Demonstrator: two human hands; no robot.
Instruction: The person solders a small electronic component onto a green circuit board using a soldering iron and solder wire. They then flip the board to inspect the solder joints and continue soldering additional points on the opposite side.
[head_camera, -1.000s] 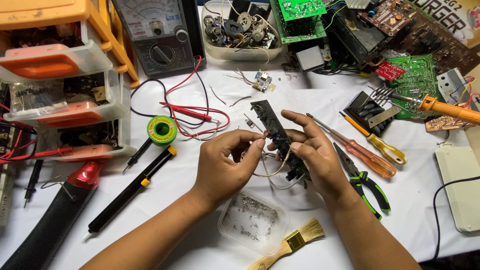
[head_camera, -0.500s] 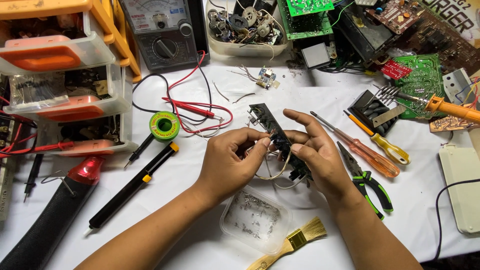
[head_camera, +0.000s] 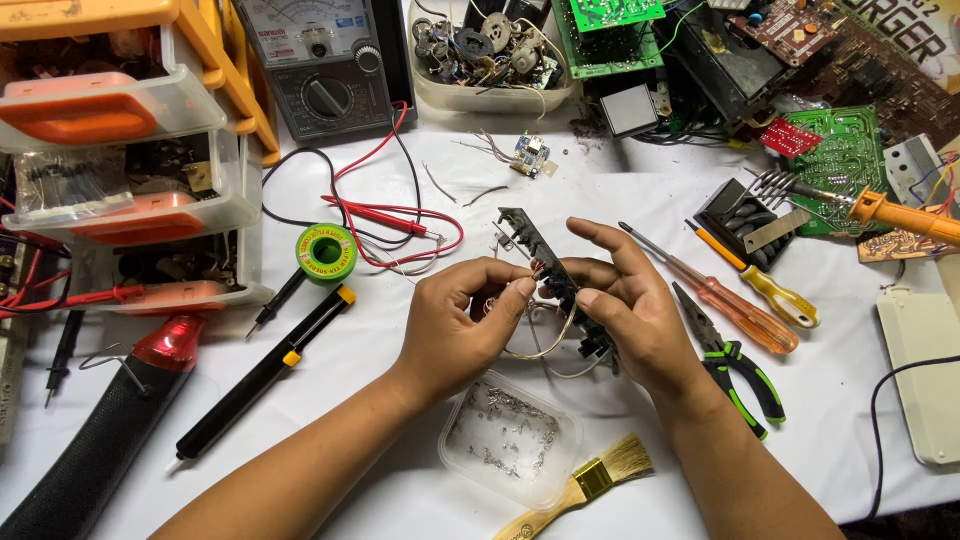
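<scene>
My right hand grips a narrow dark circuit board held edge-up over the white table, with thin wires looping below it. My left hand pinches a small part or wire end against the board's middle, thumb and forefinger closed on it. A clear plastic tray of small metal bits lies just under both wrists.
A wooden-handled brush lies front centre. Green-handled pliers, two screwdrivers and a soldering iron lie right. A solder reel, black pen-like tool, multimeter with red leads, and orange drawer units stand left.
Both hands stay on the board with only slight finger shifts. The view has tilted a little, so the scene sits slightly higher and to the right.
</scene>
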